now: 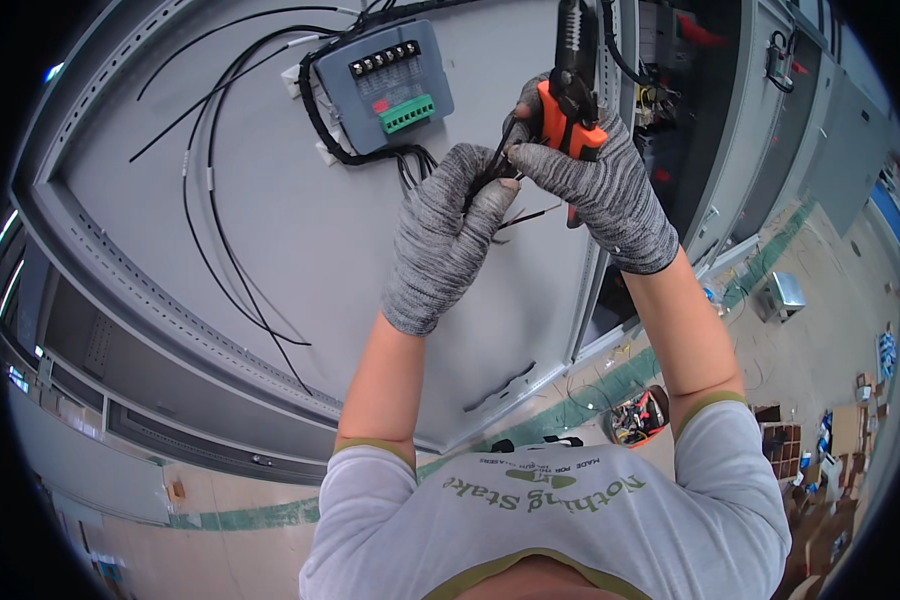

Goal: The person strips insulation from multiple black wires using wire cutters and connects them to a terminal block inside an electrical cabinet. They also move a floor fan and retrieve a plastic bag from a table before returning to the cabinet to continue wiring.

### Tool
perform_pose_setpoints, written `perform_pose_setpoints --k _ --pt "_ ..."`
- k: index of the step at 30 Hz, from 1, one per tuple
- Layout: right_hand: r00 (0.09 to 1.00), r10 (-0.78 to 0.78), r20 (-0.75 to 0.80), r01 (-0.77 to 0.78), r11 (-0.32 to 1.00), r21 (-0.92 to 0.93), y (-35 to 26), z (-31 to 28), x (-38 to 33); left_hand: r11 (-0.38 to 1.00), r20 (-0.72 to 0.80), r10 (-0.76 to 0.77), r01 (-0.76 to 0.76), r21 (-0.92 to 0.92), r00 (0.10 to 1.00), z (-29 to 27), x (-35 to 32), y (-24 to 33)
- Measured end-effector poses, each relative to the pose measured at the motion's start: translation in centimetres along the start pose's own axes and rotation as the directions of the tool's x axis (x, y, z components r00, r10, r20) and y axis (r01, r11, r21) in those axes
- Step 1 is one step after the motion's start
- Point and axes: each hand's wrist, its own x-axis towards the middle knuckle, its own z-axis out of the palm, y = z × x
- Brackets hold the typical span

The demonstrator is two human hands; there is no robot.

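Note:
Both hands wear grey knitted gloves with bare fingertips. My left hand (pixel 440 235) is closed on thin black wires (pixel 490 172), its thumb and fingers pinched at their ends. Close beside it, my right hand (pixel 610 190) is wrapped round a wire stripper (pixel 573 95) with orange and black handles, jaws pointing away from me. The right thumb and forefinger also meet at the wires. Some stripped wire ends (pixel 530 217) stick out below the hands. Left of them, a blue-grey module (pixel 385 85) with a green terminal block (pixel 407 113) and a black screw terminal strip (pixel 383 58) is fixed to the panel.
A grey metal cabinet panel (pixel 300 230) spans the view, framed by perforated rails (pixel 160 300). Loose black wires (pixel 210 190) hang at its left. An open cabinet (pixel 670 110) stands to the right. Below lie a tool bag (pixel 638 415), a metal box (pixel 782 297) and cardboard (pixel 846 430).

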Motion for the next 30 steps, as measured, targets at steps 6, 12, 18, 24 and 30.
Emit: perform_pose_setpoints --k 6,12,18,24,30 --pt "0.997 0.020 -0.068 -0.018 0.999 0.029 -0.2 -0.9 -1.9 0.999 -0.016 -0.038 0.038 0.036 0.999 -0.1 -0.6 -0.4" --pt "0.993 0.016 -0.115 -0.030 0.993 -0.117 -0.5 -0.3 -2.8 0.993 -0.016 -0.107 0.106 -0.048 0.994 0.8 -0.9 0.7" --pt "0.994 0.038 -0.103 -0.045 0.996 -0.071 1.0 -1.2 -2.7 0.982 -0.090 -0.182 0.176 -0.071 0.979 2.0 -0.2 1.9" --pt "0.985 -0.052 -0.162 -0.063 0.775 -0.628 1.3 -3.0 -6.5 0.973 -0.184 -0.217 0.199 -0.113 0.959 2.9 -0.4 1.5" --pt "0.965 0.237 -0.111 -0.248 0.699 -0.671 0.6 -1.3 -7.9 0.973 -0.193 -0.183 0.149 -0.177 0.964 3.3 -0.9 0.7"
